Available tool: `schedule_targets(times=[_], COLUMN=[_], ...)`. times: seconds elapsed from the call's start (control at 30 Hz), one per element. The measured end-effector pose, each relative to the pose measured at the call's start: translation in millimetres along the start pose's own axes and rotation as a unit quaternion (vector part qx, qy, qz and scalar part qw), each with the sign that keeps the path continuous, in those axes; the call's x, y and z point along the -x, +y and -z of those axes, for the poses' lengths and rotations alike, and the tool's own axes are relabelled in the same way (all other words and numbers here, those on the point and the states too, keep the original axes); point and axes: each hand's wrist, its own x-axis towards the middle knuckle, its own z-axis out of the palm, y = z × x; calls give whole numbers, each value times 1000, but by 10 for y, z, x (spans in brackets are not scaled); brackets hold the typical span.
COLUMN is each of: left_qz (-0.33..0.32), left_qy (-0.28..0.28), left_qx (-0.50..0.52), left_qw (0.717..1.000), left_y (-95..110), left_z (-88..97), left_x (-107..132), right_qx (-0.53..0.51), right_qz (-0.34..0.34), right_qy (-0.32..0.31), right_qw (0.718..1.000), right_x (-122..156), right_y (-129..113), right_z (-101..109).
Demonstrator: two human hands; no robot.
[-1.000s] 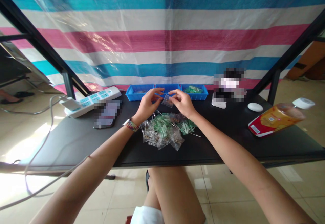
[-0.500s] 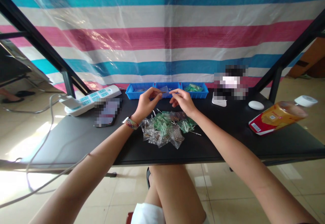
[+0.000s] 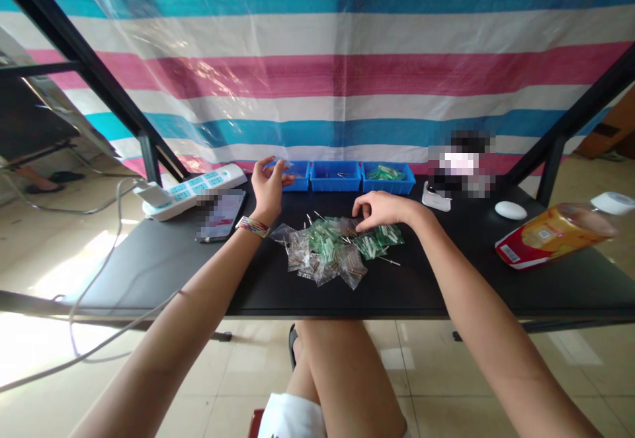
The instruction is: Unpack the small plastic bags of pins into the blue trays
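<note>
My left hand [image 3: 269,188] is at the front of the left blue bin [image 3: 299,184], thumb and fingers apart. Clear plastic shows just behind its fingertips; I cannot tell whether they touch it. My right hand [image 3: 384,210] hovers at the far right edge of a heap of small bags, fingers bent, with a gap between thumb and forefinger. In the heap are green bags [image 3: 325,239] with pale sticks and clear bags [image 3: 317,269] with brownish pins. Loose thin metal pins [image 3: 389,261] lie around it. Beyond are a middle bin [image 3: 336,183] with a few metal pieces and a right bin [image 3: 389,186] with green bags.
To the left are a white power strip [image 3: 198,190] and a phone [image 3: 223,215]. At right stand a drink bottle [image 3: 550,233], a white oval object [image 3: 510,210] and a small white case [image 3: 436,198]. A striped plastic sheet [image 3: 317,74] hangs behind the black table [image 3: 198,279].
My left hand has moved left to the left bin from in front of the middle one. My right hand has come down and towards me to the heap. The view has shifted slightly.
</note>
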Motion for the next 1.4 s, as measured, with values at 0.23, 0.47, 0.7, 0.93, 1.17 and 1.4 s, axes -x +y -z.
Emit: schedule_targets(times=[0.23, 0.47, 0.7, 0.93, 1.17, 1.4], left_qz=[18, -40, -199, -284, -220, -179], left_qy=[-42, -101, -280, -365, -303, -289], left_qx=[25, -29, -232, -240, -228, -180], left_qw=[999, 994, 910, 853, 899, 923], left_y=[63, 140, 244, 356, 365, 321], left_z=[-12, -85, -139, -231, -246, -227], left_x=[65, 216, 440, 616, 607, 612], right_qx=[-10, -189, -498, -615, -589, -543], right_qz=[12, 57, 35, 5, 43, 30], right_qy=[-6, 35, 128, 146, 158, 164], right_qw=[1000, 980, 857, 775, 791, 823], right_x=[-70, -132, -223, -367, -336, -350], right_y=[170, 201, -23, -143, -225, -264], right_z=[10, -17, -204, -431, -421, -473])
